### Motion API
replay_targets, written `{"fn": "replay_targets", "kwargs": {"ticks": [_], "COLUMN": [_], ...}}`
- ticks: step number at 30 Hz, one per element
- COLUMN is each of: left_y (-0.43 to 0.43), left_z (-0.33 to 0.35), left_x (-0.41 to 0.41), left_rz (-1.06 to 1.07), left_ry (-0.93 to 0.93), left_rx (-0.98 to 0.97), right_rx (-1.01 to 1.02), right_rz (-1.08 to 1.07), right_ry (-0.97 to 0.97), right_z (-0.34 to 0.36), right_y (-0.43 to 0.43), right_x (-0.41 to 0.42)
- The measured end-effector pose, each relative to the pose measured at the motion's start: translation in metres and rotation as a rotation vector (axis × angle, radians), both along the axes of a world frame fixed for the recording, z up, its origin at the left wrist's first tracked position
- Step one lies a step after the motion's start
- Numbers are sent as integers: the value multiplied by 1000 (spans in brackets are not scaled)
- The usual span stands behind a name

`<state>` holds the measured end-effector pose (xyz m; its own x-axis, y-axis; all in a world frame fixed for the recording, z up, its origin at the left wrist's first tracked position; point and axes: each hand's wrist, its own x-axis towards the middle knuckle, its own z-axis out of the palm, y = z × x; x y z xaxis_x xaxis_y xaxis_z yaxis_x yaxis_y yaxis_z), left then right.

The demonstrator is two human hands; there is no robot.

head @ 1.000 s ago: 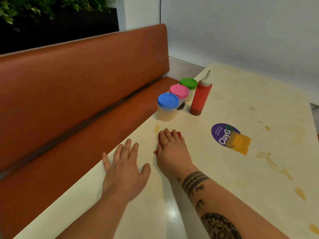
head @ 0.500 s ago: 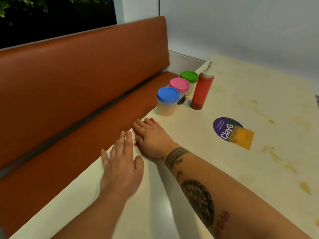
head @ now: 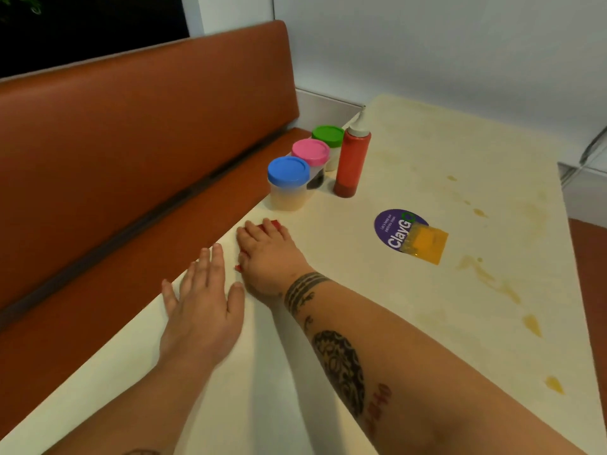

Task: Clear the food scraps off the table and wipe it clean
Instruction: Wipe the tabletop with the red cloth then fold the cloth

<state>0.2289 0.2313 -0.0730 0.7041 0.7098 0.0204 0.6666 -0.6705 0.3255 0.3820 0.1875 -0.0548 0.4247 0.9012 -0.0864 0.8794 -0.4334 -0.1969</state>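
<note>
The right hand lies flat on a red cloth, fingers straight and pressing it onto the counter. It pinches nothing. The cloth shows only as a corner past the fingertips and a sliver by the thumb, so its full shape is hidden. The left hand rests open, palm down, just beside the right and nearer the body, close to the counter's left edge. It holds nothing.

Both hands are at the left edge, next to the bench. The stains lie well apart from them, to the right and across the counter. The longest smear runs slantwise from far-left to near-right, with separate drops beyond and short of it. The right hand, already on the cloth, is the nearer one. The next wipe most likely has to sweep rightward, across or along that smear.

Between hands and stains is a purple sticker with a yellow piece lying partly over it. What that piece is I cannot tell. Just beyond the cloth stand three tubs in a row and a red bottle. A wipe pushed straight ahead would risk knocking them.
</note>
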Motion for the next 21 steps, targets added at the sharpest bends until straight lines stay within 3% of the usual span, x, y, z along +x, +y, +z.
{"fn": "replay_targets", "kwargs": {"ticks": [4, 10, 16, 21], "left_y": [0, -5, -9, -24], "left_z": [-2, -1, 4, 11], "left_x": [-3, -1, 1, -3], "left_rz": [-7, 0, -3, -16], "left_ry": [-38, -8, 28, 85], "left_rx": [-27, -13, 28, 265], "right_rx": [126, 184, 231, 224], "right_rz": [59, -408, -204, -401], "right_ry": [30, 55, 108, 54], "right_z": [-9, -19, -18, -21], "right_y": [-49, -142, -195, -248], "right_x": [-34, -25, -105, -106]}}
